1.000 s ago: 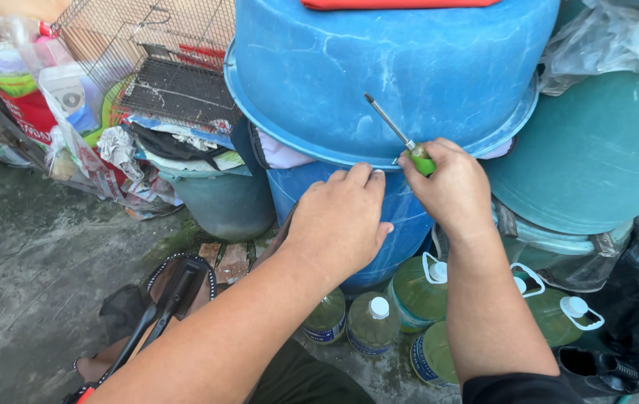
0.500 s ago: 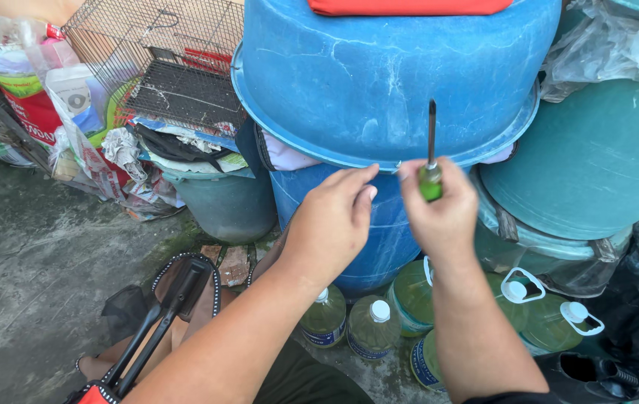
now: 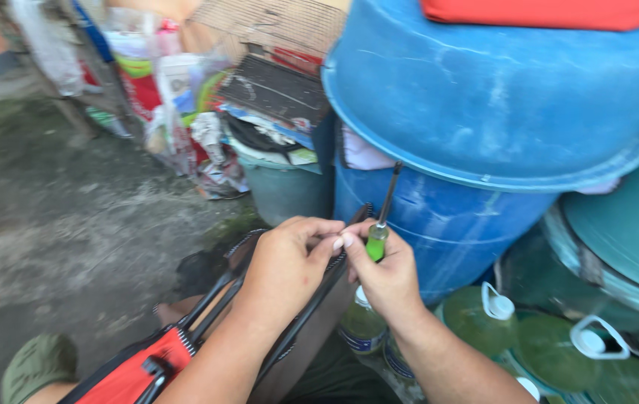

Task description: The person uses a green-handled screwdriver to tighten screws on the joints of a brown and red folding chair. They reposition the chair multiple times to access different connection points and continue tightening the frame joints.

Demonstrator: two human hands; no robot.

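- Right hand (image 3: 388,280) closed round a screwdriver (image 3: 381,221), fingers wrapped on the green handle, shaft pointing up against the blue barrel (image 3: 439,224); held upright, likely to keep the tip away from the other hand.
- Left hand (image 3: 285,269) curled, thumb and fingertips pressed together beside the handle, pinching the top edge of a flat black-framed thing (image 3: 312,299); exact contact blurred.
- Black frame slanting down toward the lap, ending in a red grip (image 3: 140,366) low in view, probably braced there for steadiness.
- Overturned blue tub (image 3: 499,97) capping the barrel, red slab (image 3: 544,13) on top.
- Green jugs (image 3: 484,322) with white caps packed at the barrel's foot, right of the hands.
- Teal bucket (image 3: 285,191) and wire cage (image 3: 274,26) behind, bags beside them.
- Concrete ground (image 3: 50,224) at left.
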